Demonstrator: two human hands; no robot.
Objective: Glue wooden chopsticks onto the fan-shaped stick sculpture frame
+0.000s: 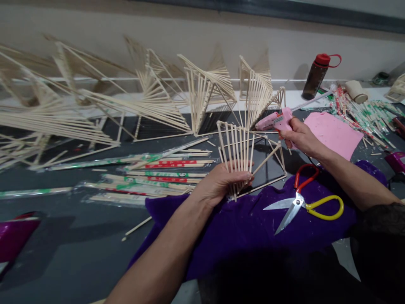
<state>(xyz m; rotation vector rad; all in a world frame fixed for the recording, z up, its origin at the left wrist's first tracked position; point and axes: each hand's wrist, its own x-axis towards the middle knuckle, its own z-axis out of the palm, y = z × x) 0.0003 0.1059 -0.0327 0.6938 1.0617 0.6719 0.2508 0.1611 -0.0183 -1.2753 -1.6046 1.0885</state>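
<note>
My left hand (221,183) is closed around the lower part of a small frame of wooden chopsticks (238,145), its sticks fanned side by side. The rest of that frame reaches right over the table as open triangles. In my right hand (299,135) is a pink hot glue gun (276,120), its nozzle pointing left above the frame, apart from the sticks I hold. A glue stick (313,101) juts from its back. Scissors (298,202) with one red and one yellow handle lie spread on a purple cloth (240,236) below.
Larger chopstick structures (152,101) stand along the wall. Wrapped chopsticks (158,175) lie left of my left hand. A pink sheet (335,131), a dark bottle (316,76) with a red lid, a paper cup (356,91) and a pile of wrappers (373,118) are at the right.
</note>
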